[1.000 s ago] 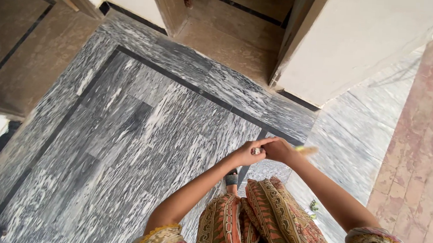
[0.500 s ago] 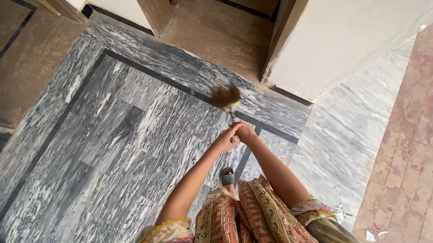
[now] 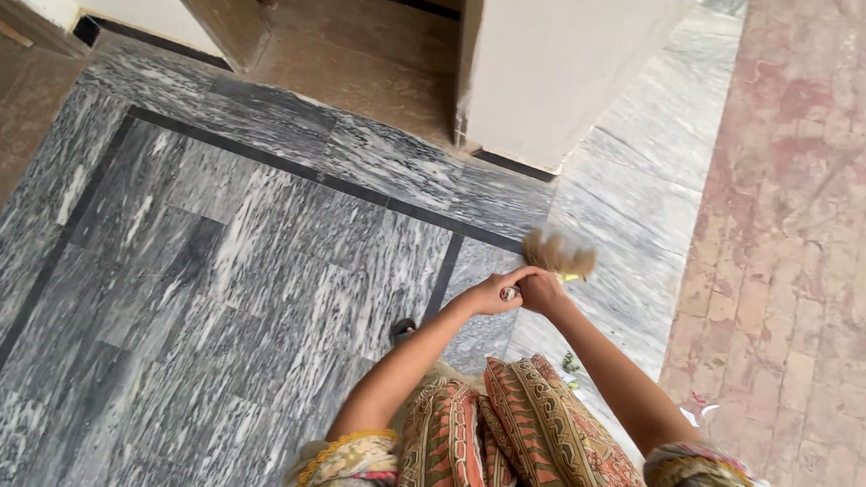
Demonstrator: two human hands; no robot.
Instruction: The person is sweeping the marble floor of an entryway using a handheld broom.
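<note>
Head view: nearest you hangs your patterned orange and tan cloth garment point(image 3: 531, 440). Just beyond it, your left hand point(image 3: 490, 294) and right hand point(image 3: 542, 292) meet, touching, both closed tight around the thin handle of a small blurred brown-bristled brush point(image 3: 557, 252), whose tuft sits at one o'clock from your hands. Under them lies the grey streaked marble floor point(image 3: 232, 261); farther, at twelve o'clock, the cream plastered wall corner point(image 3: 554, 60).
</note>
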